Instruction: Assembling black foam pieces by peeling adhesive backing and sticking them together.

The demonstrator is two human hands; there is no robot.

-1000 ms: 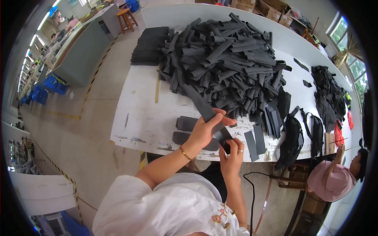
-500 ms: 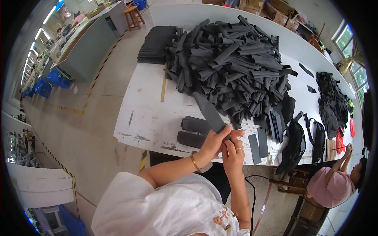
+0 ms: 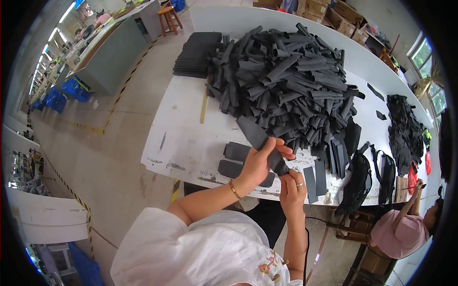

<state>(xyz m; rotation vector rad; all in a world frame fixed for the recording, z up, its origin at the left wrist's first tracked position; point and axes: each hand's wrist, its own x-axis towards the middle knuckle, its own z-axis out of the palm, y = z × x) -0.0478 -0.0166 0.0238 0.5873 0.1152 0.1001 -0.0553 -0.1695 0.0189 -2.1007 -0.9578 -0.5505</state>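
A long dark grey fabric strip (image 3: 254, 134) slants between my hands above the table's front edge. My left hand (image 3: 263, 159) is closed around its middle, thumb on top. At the strip's lower end, my right hand (image 3: 291, 184) pinches the tip; a ring shows on one finger. The strip's upper end reaches toward a large heap of similar dark pieces (image 3: 286, 81), many of them curled. Left of my left hand, flat folded pieces (image 3: 231, 168) lie in two short rows, partly hidden by that hand. Right of my hands are two flat strips (image 3: 310, 184).
A neat stack of dark pieces (image 3: 196, 53) stands at the back left beside a yellow strip (image 3: 204, 106). Black bags (image 3: 357, 176) hang over the right front edge. A low white partition (image 3: 248, 15) borders the back. Another person (image 3: 400, 231) sits at the right.
My right hand has moved down and right to the strip's lower end, apart from my left hand. More of the strip shows between them. The view has shifted slightly.
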